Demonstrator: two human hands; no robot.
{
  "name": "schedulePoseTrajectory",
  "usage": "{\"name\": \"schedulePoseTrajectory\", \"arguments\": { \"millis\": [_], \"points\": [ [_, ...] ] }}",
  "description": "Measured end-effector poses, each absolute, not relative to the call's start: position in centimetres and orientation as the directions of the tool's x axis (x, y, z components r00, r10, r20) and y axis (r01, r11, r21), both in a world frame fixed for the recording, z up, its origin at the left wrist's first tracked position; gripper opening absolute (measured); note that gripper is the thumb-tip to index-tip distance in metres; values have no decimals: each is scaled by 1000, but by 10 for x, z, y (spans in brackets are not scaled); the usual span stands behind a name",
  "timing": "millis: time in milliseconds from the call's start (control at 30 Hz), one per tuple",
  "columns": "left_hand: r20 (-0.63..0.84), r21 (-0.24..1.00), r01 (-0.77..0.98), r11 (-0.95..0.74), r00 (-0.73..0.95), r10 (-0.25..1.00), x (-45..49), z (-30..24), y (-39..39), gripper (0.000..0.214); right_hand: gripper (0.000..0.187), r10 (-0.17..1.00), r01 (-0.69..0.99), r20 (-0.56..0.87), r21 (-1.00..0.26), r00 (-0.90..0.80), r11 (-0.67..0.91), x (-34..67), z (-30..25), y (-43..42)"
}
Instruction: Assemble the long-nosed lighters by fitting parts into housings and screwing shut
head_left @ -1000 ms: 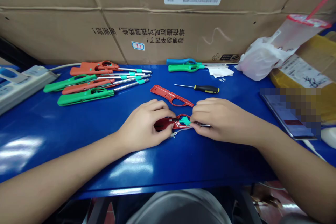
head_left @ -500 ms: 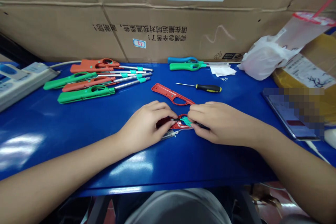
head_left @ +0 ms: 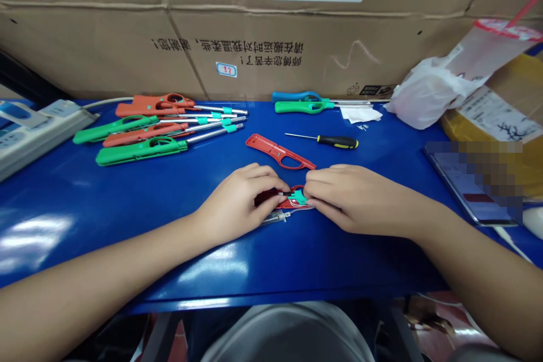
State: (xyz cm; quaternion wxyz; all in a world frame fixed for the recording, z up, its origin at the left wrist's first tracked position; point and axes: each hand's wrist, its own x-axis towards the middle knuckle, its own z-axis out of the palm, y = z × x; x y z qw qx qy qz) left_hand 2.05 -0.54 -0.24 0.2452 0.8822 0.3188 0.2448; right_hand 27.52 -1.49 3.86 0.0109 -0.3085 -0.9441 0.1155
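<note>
An opened red lighter shell lies on the blue table between my hands, mostly covered by them. My left hand pinches a small black part at the shell's left side. With thumb and fingertips together, my right hand grips the green trigger over the shell's finger loop. Thin white wires run beside the trigger. Just below my left fingers sits a clear fuel tank with a thin tube leading right. The other red half-shell rests apart, behind my hands.
Several lighters with metal rods, among them a green lighter, lie at the left. A screwdriver and two more lighters, including a blue lighter, are behind. A phone, bagged drink and power strip flank the table.
The green trigger has shifted slightly left and sits flatter over the shell, with the right fingertips following. My left hand keeps nearly the same pinch.
</note>
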Motion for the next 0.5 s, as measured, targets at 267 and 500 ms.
{"name": "schedulePoseTrajectory", "arguments": {
  "millis": [267, 500],
  "points": [
    [303, 608, 409, -680, 673, 675, 21, -3, -3, 15, 20, 589, 576, 4, -210, -808, 790, 273, 35, -12],
    [309, 630, 397, -667, 660, 685, 21, -3, -2, 14, 22, 529, 517, 112, -125, -841, 847, 275, 29, -10]
  ]
}}
